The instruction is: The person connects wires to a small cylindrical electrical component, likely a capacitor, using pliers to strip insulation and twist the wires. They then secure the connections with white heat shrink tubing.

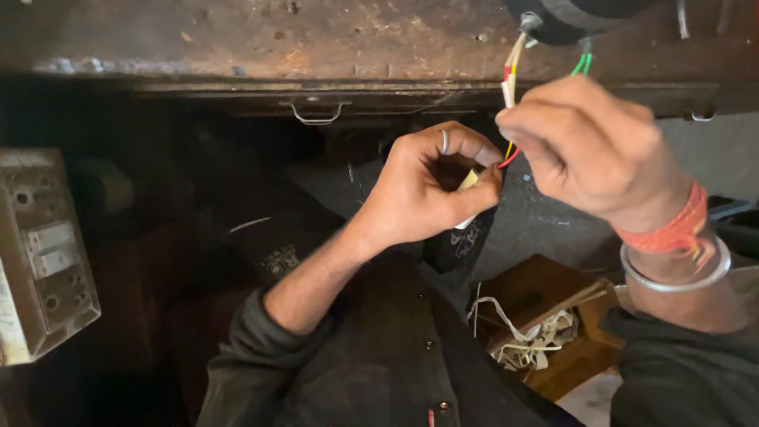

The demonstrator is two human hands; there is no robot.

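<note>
Both hands are raised in front of the near edge of a worn workbench [237, 39], working on a thin bundle of wires [510, 87] that hangs down from a dark round part [565, 16] sitting at the far right of the bench top. The right hand [589, 146] is closed, pinching the red and yellow wires between thumb and fingertips just below where they leave the dark part; a pair of green wires [583, 65] runs down beside them and passes behind this hand. The left hand [427, 186], with a ring on one finger, is curled shut around a small yellowish piece [469, 179], most likely tape or sleeving, and its fingertips meet the wires right under the right hand. The work looks like covering or joining the wire ends, and it would go best with the right hand keeping the wires taut and steady while the left does the fine turning close to the pinch, so nothing slips or pulls at the dark part above. Down below, near and to the right, a wooden box [545, 292] holds pale offcuts [534, 336], and a switch board [43, 253] stands at the far left.
</note>
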